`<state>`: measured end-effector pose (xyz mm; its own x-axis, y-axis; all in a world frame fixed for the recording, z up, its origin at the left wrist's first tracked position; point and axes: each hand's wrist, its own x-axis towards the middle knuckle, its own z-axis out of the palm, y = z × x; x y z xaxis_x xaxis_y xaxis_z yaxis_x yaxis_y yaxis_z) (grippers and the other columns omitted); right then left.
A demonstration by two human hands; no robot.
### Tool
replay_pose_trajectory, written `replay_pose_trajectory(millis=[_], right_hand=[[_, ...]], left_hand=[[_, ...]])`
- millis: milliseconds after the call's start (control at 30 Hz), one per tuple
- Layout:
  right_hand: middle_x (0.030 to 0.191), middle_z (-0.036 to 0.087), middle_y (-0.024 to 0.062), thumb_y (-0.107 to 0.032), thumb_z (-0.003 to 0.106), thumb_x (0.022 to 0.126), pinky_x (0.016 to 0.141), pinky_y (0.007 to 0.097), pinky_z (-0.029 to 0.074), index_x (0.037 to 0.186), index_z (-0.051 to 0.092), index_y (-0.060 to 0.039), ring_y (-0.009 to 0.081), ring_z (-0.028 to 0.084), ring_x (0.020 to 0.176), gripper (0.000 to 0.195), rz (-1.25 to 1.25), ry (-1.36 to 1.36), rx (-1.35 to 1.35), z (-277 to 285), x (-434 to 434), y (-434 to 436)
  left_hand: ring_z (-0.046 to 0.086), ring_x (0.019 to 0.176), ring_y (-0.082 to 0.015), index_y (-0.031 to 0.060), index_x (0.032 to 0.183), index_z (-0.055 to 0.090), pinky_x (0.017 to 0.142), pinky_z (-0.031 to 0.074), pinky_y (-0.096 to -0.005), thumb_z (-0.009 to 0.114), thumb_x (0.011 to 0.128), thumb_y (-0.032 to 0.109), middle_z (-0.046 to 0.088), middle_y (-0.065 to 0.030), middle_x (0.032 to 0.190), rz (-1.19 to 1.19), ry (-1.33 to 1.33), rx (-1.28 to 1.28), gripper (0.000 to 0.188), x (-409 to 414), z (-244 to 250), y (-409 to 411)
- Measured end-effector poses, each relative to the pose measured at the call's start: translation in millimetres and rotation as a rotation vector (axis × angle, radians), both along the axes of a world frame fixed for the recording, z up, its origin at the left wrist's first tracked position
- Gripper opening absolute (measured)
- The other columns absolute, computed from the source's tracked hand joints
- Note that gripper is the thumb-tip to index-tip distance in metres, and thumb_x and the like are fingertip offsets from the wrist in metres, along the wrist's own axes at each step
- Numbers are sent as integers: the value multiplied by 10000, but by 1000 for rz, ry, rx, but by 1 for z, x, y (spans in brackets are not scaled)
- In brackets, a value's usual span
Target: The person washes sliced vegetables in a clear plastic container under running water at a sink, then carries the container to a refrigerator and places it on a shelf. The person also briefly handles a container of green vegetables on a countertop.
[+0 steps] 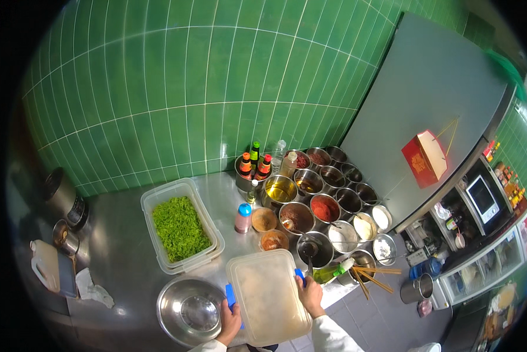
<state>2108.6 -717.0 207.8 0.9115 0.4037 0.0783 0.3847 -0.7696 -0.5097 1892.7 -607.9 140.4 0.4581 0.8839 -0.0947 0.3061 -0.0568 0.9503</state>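
A lidded plastic food box with blue side latches is between my hands. My left hand grips its left edge by a latch, and my right hand holds the right edge at the other latch. The lid is on; pale contents show dimly through it. Left of the box, close to my left hand, a wide steel bowl rests on the steel counter. Farther back is a clear plastic tub of chopped green leafy vegetable.
Steel pots of seasonings, such as a pot of oil and one of red powder, crowd the right side. A blue-capped shaker stands behind the box. Chopsticks stick out at the counter's right edge. At left are a white jug and a cloth.
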Motion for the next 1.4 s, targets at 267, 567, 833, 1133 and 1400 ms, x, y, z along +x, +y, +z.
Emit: replay_pose_trajectory(millis=[267, 567, 833, 1133, 1400], right_hand=[[793, 569, 237, -245, 524, 833, 646, 463, 438, 833, 545, 22, 407, 554, 721, 268, 9, 46, 80, -28, -11, -20], [884, 531, 249, -189, 443, 860, 736, 466, 408, 1040, 514, 54, 402, 502, 841, 310, -57, 20, 142, -57, -4, -12], [857, 569, 251, -351, 331, 912, 752, 472, 413, 1091, 497, 40, 419, 535, 836, 460, 4, 220, 21, -89, 7, -25], [951, 576, 299, -571, 397, 834, 805, 465, 429, 1155, 450, 42, 432, 551, 921, 694, 69, 437, -136, -49, -6, -40], [1004, 554, 308, -565, 408, 836, 833, 461, 417, 1226, 371, 48, 435, 532, 961, 728, 132, 442, -53, -55, -14, -71]], left_hand=[[509, 912, -329, -23, 1145, 374, 810, 389, -406, 488, 848, 125, 507, -214, 999, -13, 23, -37, 350, 6, 15, -22], [513, 935, -294, -6, 1208, 366, 826, 394, -372, 452, 873, 143, 518, -188, 1040, -42, 58, -218, 377, 17, -18, -14], [462, 1071, -328, 13, 1281, 305, 911, 355, -372, 463, 865, 134, 452, -217, 1186, 50, 74, -88, 461, 23, -48, -19], [360, 1202, -328, 4, 1308, 286, 992, 283, -365, 478, 867, 228, 362, -232, 1301, 12, -48, 39, 531, 17, -18, -31], [123, 1325, -333, 11, 1364, 189, 1079, 105, -361, 319, 936, 307, 195, -205, 1415, -125, 135, -194, 537, -14, -28, -68]])
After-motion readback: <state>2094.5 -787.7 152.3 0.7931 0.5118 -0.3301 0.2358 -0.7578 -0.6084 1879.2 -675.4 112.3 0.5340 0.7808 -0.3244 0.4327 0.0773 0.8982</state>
